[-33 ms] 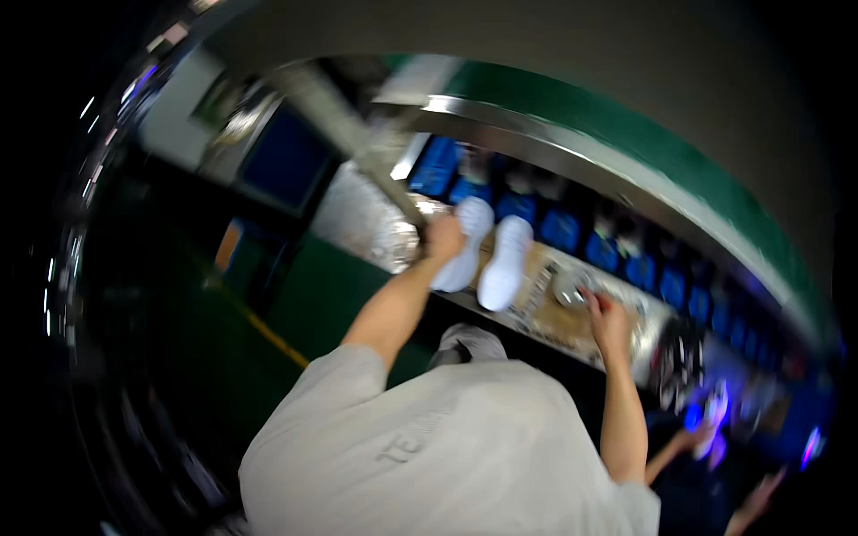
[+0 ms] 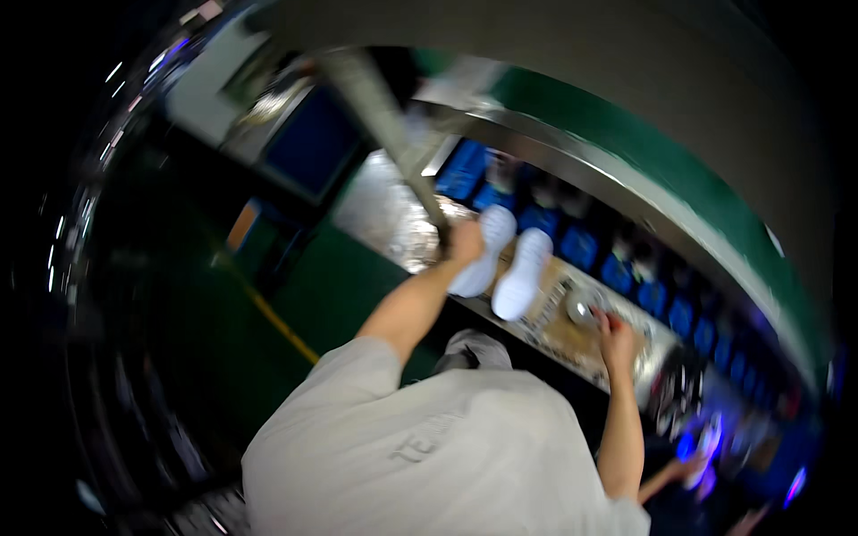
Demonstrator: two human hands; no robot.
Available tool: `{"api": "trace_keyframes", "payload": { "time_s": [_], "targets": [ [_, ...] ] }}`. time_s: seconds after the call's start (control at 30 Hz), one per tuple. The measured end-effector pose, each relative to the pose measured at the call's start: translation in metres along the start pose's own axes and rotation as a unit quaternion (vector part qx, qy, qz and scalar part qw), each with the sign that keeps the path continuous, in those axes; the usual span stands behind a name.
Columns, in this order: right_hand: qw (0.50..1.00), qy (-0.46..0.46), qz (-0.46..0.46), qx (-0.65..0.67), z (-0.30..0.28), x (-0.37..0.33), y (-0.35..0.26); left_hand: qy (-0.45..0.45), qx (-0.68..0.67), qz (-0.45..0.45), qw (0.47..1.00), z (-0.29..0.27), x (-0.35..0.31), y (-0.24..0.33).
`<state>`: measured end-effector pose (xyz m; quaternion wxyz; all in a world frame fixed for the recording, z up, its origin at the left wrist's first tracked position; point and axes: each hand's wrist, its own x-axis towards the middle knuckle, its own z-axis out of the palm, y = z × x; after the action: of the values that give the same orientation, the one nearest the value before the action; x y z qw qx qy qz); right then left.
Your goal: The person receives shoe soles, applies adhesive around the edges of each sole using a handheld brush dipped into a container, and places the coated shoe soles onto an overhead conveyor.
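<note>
Two white shoe soles lie side by side on the narrow bench in front of me. My left hand [image 2: 465, 241] is closed at the outer edge of the left sole [image 2: 488, 252]; motion blur softens its fingers. Just to the right is the other white sole [image 2: 522, 275], which neither hand touches. Further right, my right hand [image 2: 618, 338] has its fingers pinched together beside a small round pale cup [image 2: 583, 306]. Whatever is between those fingertips is too small and blurred to name.
Blue holders [image 2: 579, 247] carrying shoes run in a row behind the bench. Over them curves a green and metal-edged housing [image 2: 608, 134]. A grey post [image 2: 380, 116] rises left of my left hand. At lower right, a co-worker's hand [image 2: 686, 469] holds something under violet light.
The whole view has shifted slightly, so the bench and soles appear a little further right. Both hands keep their places by the left sole and the cup.
</note>
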<state>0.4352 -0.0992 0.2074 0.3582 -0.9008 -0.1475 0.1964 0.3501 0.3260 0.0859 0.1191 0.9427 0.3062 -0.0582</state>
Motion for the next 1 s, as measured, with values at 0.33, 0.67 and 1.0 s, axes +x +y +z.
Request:
{"api": "trace_keyframes", "payload": {
  "time_s": [0.33,0.67,1.0],
  "targets": [
    [0.989,0.004,-0.103,0.105,-0.016,0.005,0.024,-0.143,-0.566,-0.039,0.811,-0.089,-0.05,-0.005],
    [0.994,0.015,-0.081,0.065,-0.038,-0.01,0.024,-0.266,-0.898,0.053,0.345,-0.094,-0.124,0.056],
    [0.96,0.017,-0.131,0.246,-0.104,-0.036,-0.081,-0.319,-0.845,0.009,0.429,-0.116,-0.156,0.076]
  ]
}}
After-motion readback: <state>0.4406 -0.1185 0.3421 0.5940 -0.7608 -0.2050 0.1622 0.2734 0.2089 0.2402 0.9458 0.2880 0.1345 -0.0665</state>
